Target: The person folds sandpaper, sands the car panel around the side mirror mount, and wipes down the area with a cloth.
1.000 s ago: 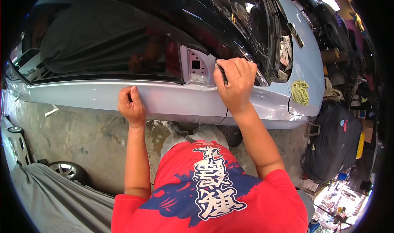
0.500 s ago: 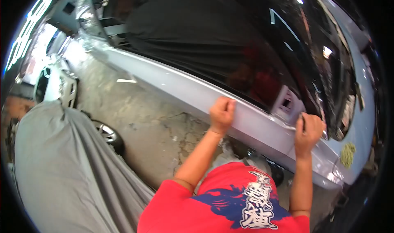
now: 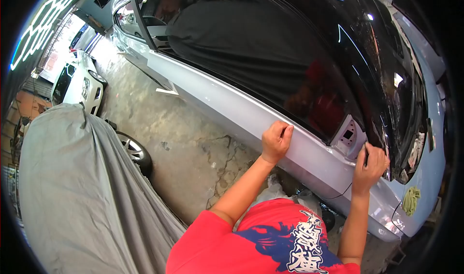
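My left hand is closed, held at the upper edge of a silver-grey car door, just below the dark side window. What its curled fingers hold, if anything, is hidden. Farther right, my right hand is also closed, beside the triangular mirror mount at the window's front corner. A dark gap shows between its thumb and fingers, but I cannot make out anything in the grip. A thin black cord hangs against the door below this hand.
A yellow-green cloth lies on the pale blue front fender. Behind me on the left stands a vehicle under a grey cover, its wheel showing. A white car is parked farther back on the cracked concrete floor.
The camera view has shifted, so the car appears slightly lower and farther right. Both hands stay closed at nearly the same spots along the door edge, slightly closer together.
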Motion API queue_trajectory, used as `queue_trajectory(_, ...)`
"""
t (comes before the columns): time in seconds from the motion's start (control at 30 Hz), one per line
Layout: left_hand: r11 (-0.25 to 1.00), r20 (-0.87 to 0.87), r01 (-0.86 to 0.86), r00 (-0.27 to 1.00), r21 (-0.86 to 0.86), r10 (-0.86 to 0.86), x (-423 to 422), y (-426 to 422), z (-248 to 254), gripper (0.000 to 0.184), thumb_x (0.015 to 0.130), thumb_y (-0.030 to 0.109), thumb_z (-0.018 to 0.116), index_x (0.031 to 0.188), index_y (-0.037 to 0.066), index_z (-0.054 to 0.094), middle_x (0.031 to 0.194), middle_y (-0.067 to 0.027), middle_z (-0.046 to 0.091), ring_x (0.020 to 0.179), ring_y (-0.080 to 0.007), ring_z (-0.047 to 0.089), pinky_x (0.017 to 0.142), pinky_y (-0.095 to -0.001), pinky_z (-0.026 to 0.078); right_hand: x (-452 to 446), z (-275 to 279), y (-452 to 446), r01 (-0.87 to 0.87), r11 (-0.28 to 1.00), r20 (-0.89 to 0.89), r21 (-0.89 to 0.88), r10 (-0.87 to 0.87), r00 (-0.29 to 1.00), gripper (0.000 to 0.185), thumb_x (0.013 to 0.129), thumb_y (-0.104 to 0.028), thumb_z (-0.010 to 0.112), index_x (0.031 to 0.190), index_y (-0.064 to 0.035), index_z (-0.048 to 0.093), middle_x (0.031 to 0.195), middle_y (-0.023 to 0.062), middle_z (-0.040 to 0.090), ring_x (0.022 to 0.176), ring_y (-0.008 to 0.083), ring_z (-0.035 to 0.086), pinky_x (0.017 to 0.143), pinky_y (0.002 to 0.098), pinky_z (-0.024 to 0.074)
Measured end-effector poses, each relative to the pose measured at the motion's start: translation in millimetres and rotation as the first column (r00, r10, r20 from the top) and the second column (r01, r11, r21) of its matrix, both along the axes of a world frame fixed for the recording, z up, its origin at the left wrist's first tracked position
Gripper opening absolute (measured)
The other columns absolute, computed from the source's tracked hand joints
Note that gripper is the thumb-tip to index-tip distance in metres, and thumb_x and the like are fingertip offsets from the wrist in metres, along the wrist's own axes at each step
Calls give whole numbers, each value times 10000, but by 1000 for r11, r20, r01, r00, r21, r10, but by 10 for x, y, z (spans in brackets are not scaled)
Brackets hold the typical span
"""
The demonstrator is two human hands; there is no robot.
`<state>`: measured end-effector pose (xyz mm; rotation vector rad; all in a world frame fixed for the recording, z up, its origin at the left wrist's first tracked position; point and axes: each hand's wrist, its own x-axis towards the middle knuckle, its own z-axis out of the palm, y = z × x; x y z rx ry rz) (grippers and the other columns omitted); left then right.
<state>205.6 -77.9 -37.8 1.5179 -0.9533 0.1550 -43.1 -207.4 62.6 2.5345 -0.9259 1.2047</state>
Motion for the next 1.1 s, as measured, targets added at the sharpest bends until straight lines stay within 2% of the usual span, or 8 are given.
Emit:
queue_trajectory(0.13, 1000, -27, -6, 1000, 3, 6, -43, -28, 13, 108, 967, 109, 721, 904, 61, 647, 780, -123, 653, 652, -310, 642, 590, -390, 506, -115, -95, 0, 15, 999, -38, 49, -13, 999, 141, 901, -7, 712, 1038, -26, 685, 926, 103, 659, 890, 289, 633, 876, 419, 436)
queue_trajectory(0.33, 996, -5, 0, 1000, 94, 0, 7, 53, -38, 106, 1004, 106, 666, 917, 47, 653, 806, -134, 644, 700, -284, 623, 662, -376, 504, -30, -27, -13, -15, 1000, 53, 26, 13, 999, 174, 835, -59, 754, 1000, -81, 706, 895, 76, 666, 855, 273, 632, 845, 433, 420)
queue_trajectory(0.47, 999, 33, -11, 999, 41, 9, 20, 16, -165, 137, 1025, 127, 653, 920, 38, 645, 810, -94, 633, 703, -208, 582, 662, -340, 485, -143, -98, -13, -6, 999, 36, 34, 4, 999, 210, 792, -84, 780, 988, -85, 708, 886, 56, 670, 828, 249, 630, 816, 416, 408)
queue_trajectory(0.53, 998, 45, -26, 999, 60, 23, 21, 10, -157, 105, 999, 95, 672, 912, 43, 643, 821, -126, 643, 717, -302, 622, 666, -387, 501, -36, 1, -41, 0, 1000, 58, -1, 0, 998, 191, 808, -86, 781, 981, -84, 701, 873, 54, 667, 827, 239, 627, 803, 404, 403)
queue_trajectory(0.6, 1000, 4, -5, 1000, 23, 5, 26, 4, -164, 111, 1007, 100, 665, 918, 39, 645, 813, -117, 642, 701, -279, 611, 657, -369, 495, 14, 11, -33, 4, 1000, 77, 1, -4, 997, 208, 793, -68, 789, 977, -87, 695, 851, 33, 654, 810, 216, 619, 792, 395, 395)
queue_trajectory(0.7, 998, -9, 3, 1000, 57, -2, 23, 25, -159, 163, 1052, 129, 631, 927, 25, 630, 803, -64, 625, 704, -164, 554, 674, -298, 471, -79, -125, 2, 6, 1000, 80, 8, -7, 997, 218, 783, -52, 794, 973, -91, 692, 837, 20, 644, 790, 206, 610, 787, 389, 389)
queue_trajectory(0.73, 1000, 62, -7, 998, 16, 6, 19, -6, -134, 167, 1059, 139, 629, 936, 25, 631, 792, -52, 620, 696, -143, 545, 664, -289, 467, -100, -140, 8, 5, 1000, 76, 8, -6, 997, 221, 781, -47, 794, 971, -92, 692, 833, 16, 642, 785, 205, 608, 786, 388, 387)
queue_trajectory(1.1, 1000, 84, -1, 996, -16, 2, 14, -17, -127, 156, 1064, 126, 617, 947, 23, 620, 777, -35, 591, 680, -125, 511, 642, -279, 439, -96, -134, -26, -2, 1000, 64, 7, 2, 998, 225, 771, -56, 794, 964, -87, 683, 820, 23, 619, 774, 213, 589, 781, 383, 374)
